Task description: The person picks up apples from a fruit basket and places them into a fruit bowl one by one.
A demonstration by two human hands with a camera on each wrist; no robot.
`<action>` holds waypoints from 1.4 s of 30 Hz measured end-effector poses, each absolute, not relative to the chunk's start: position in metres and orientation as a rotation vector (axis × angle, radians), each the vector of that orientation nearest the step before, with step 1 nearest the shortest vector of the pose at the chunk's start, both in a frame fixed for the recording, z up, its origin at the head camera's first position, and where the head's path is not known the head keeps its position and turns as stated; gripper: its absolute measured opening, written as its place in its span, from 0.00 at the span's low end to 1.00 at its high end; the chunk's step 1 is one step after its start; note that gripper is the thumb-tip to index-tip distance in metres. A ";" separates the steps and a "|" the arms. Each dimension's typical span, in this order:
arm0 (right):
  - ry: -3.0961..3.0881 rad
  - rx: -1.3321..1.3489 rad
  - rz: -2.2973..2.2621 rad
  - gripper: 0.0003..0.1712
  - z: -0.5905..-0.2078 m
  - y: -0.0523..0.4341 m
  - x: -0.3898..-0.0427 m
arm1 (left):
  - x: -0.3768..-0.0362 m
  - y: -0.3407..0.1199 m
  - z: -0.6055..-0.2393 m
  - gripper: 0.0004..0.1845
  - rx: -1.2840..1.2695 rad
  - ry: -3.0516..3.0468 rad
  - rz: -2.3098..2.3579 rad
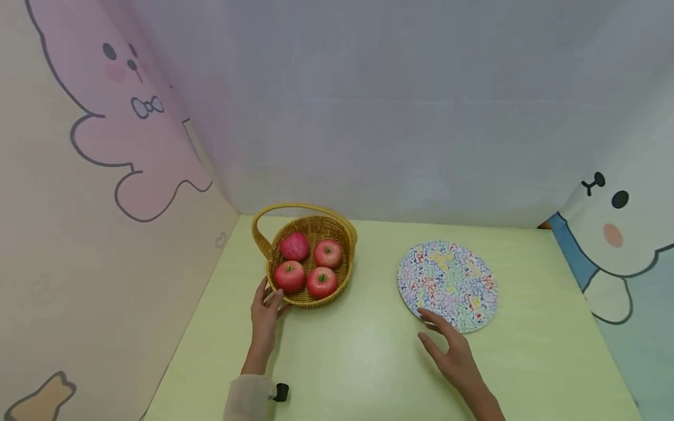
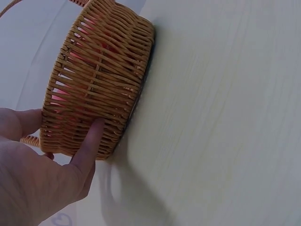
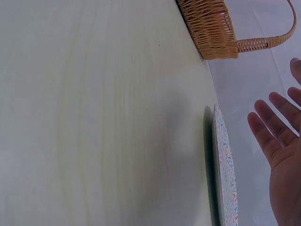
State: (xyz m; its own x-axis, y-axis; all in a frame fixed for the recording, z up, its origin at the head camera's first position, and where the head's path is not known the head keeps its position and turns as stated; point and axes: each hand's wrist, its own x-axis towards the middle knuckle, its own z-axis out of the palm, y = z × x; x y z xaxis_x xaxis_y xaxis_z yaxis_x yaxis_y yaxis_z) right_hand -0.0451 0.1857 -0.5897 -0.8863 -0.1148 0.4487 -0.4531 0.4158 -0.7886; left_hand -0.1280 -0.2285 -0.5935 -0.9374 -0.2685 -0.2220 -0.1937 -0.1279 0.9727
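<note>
- Left hand (image 1: 265, 316) is resting against the near wall of the basket (image 2: 99, 89), fingers straight and thumb at the rim, seemingly steadying it on the desk (image 1: 358, 356).
- Four apples (image 1: 308, 264) are lying inside, just beyond the fingertips.
- Right hand (image 1: 453, 354) is hovering flat, fingers spread and holding nothing, touching or nearly touching the near edge of the patterned plate (image 1: 447, 285).
- No readable writing or labels showing.

Bright even light, soft shadows (edges bowed), slight blur

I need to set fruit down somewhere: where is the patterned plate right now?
In the head view the patterned plate lies flat on the green table, right of the wicker basket; the right hand is at its near edge.
</note>
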 end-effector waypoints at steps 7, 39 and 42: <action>-2.391 0.598 1.505 0.33 -0.585 0.161 -0.059 | -0.129 -0.228 -0.593 0.37 0.552 -2.031 -2.261; -2.331 0.774 1.724 0.29 -0.564 0.079 -0.126 | -0.143 -0.246 -0.580 0.36 0.686 -1.936 -2.493; -2.317 0.818 1.728 0.28 -0.562 0.070 -0.130 | -0.144 -0.246 -0.579 0.36 0.678 -1.954 -2.485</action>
State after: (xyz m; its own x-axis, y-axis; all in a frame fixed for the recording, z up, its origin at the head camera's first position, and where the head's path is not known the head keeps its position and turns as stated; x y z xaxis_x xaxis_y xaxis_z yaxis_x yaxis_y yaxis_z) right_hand -0.1298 0.0699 -0.5622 -0.8430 -0.3390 0.4177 -0.4971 0.1941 -0.8457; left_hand -0.1436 -0.2458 -0.5788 -0.9082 -0.1825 -0.3768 -0.3231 -0.2668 0.9080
